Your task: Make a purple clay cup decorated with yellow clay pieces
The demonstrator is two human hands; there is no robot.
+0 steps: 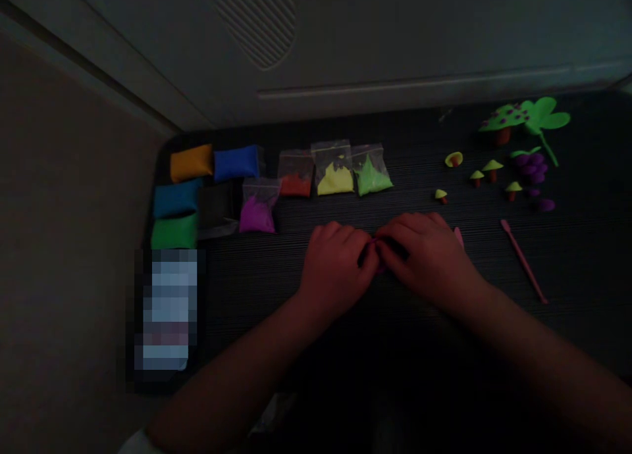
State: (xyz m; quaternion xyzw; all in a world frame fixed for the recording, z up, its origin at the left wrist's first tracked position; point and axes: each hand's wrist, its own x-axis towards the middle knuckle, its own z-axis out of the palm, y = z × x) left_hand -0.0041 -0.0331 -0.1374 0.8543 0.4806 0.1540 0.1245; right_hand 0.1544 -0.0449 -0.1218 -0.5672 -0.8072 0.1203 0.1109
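Note:
My left hand (336, 262) and my right hand (428, 251) meet over the dark table, fingertips pinched together. Between them shows a small bit of purple modelling clay (374, 241), mostly hidden by the fingers. Part of a pink tool (459, 237) sticks out from behind my right hand. Farther right lies a thin pink modelling tool (524, 262). Beyond my right hand are several little clay mushrooms (492, 170) with yellow caps and brown stems. A purple clay grape bunch (532, 167) lies beside them, with loose purple pieces (546, 205) nearby.
Opened bags of purple clay (257, 216), red clay (295, 184), yellow clay (336, 179) and green clay (372, 177) lie beyond my hands. Several filled packets (191, 163) sit left, above a blurred phone-like object (168, 312). A green clay clover (546, 116) and larger mushroom (503, 120) lie far right.

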